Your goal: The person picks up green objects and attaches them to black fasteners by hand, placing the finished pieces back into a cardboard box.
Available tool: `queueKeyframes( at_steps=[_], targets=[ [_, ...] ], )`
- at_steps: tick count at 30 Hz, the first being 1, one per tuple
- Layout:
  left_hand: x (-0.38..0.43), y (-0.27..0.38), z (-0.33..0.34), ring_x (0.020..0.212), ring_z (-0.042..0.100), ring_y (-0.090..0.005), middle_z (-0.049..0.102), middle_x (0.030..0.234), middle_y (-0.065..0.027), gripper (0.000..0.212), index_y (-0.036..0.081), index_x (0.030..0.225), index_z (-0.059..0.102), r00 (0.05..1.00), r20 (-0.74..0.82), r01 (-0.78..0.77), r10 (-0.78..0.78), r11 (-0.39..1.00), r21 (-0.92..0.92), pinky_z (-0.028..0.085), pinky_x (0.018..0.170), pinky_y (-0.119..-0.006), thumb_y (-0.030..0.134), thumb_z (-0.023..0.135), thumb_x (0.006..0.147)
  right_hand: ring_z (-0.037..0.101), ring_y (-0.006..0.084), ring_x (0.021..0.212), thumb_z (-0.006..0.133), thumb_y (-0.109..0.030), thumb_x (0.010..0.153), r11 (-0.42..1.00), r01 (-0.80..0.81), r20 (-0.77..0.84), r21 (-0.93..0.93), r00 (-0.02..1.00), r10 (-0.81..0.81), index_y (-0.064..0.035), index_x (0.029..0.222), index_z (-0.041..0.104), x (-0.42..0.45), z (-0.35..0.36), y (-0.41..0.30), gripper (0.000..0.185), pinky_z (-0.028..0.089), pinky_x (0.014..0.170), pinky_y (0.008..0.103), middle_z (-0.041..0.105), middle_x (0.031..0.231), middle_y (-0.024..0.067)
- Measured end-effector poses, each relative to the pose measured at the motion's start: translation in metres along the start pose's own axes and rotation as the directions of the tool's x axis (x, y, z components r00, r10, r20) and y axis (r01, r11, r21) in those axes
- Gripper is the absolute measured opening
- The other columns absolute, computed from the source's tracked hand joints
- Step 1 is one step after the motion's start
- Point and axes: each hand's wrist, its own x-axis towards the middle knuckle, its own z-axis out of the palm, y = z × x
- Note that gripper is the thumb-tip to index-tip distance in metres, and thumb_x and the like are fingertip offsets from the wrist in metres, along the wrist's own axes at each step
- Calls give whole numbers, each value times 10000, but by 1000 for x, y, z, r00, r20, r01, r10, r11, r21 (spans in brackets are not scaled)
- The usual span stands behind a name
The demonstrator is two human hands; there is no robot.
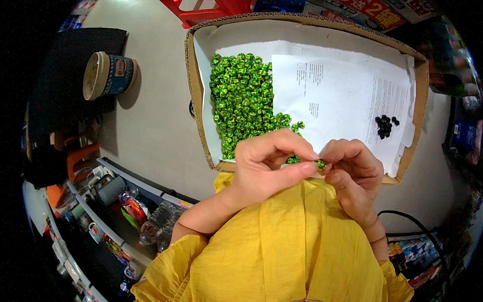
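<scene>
Above the near edge of a shallow cardboard box (412, 128), my left hand (266, 162) pinches one small green-and-yellow faceted piece (320, 164) between thumb and forefinger. My right hand (356, 175) meets it from the other side, its thumb and fingertips closed on the piece's right end. A heap of like green-and-yellow pieces (241, 94) fills the left part of the box, partly hidden by my left hand at its near end. A small cluster of black pieces (384, 126) lies on a printed paper sheet (339, 87) at the right.
White paper lines the box. A blue patterned tub (113, 73) lies to the left, its mouth facing left. A red plastic stool (211, 11) touches the far side of the view. Shelves with packaged goods (134, 207) stand at lower left, and a black cable (415, 219) curves at lower right.
</scene>
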Motion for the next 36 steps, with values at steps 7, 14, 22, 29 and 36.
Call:
queueKeyframes(
  at_steps=[7,14,22,29,36],
  targets=[
    [-4,-5,15,775,603,-148,616,855,-102,110,-3,884,572,937,22,269,-350,678,-684,512,710,-274,-68,586,797,486,138,751,705,49,679,973,145,75,180,984,-161,9,822,599,11,-13,34,183,412,691,240,492,826,70],
    [-4,-3,4,812,570,-113,602,892,-91,102,-2,861,579,977,49,206,-205,879,-430,477,708,-240,-62,610,785,478,123,745,734,27,657,977,-32,148,210,989,0,-1,772,592,16,-14,20,185,390,678,230,508,809,51],
    [-4,-9,6,791,572,-146,593,900,-120,107,12,861,564,958,79,262,-274,736,-624,475,687,-245,-58,597,788,445,94,728,712,44,673,993,-72,121,93,991,60,2,808,618,12,-7,13,169,382,693,211,529,786,31],
    [-7,-21,5,817,569,-181,591,938,-144,87,34,909,542,929,177,329,-325,508,-796,474,686,-264,10,573,830,415,88,729,684,38,709,956,-144,77,256,989,129,-3,826,609,11,-1,17,145,373,694,216,510,791,17],
    [-4,-21,1,808,573,-169,596,928,-137,102,22,881,560,924,221,367,-311,569,-736,464,691,-253,-32,590,801,418,67,696,679,-9,739,939,-282,126,195,957,261,-5,809,599,13,-4,1,107,345,658,197,517,778,-3]
  ],
)
